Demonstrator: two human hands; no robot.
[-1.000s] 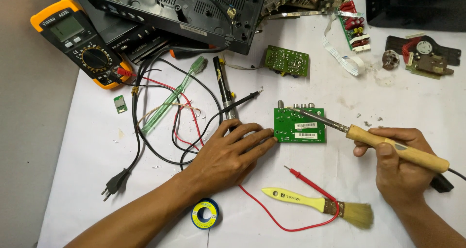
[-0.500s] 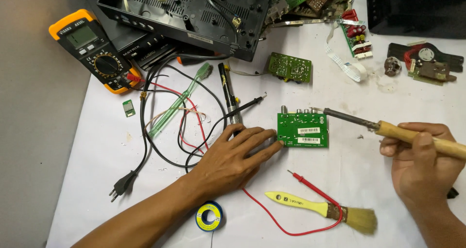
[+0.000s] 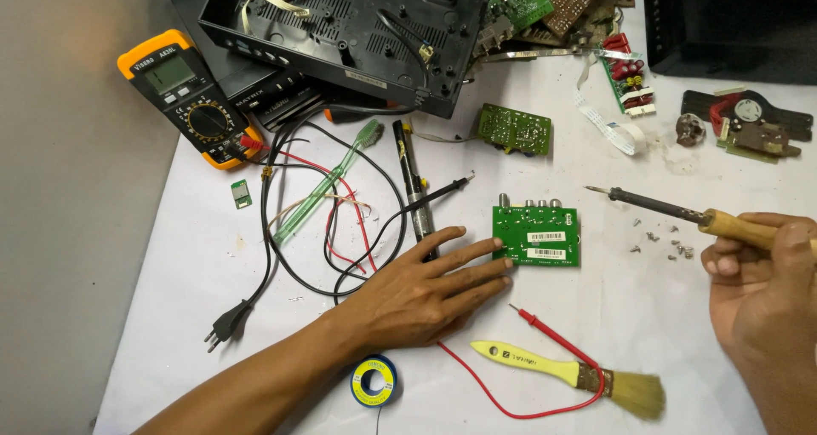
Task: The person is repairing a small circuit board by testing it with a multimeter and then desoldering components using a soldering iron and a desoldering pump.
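Fingertips of the flat, spread left hand touch the green circuit board's left edge; right hand grips the soldering iron, tip raised right of the board.

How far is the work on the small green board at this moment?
Done: the black case is open and loose screws lie out. In hand: the left hand steadies the green board; the right hand holds the soldering iron, its tip off the board. Left: solder reel and brush lie unused.
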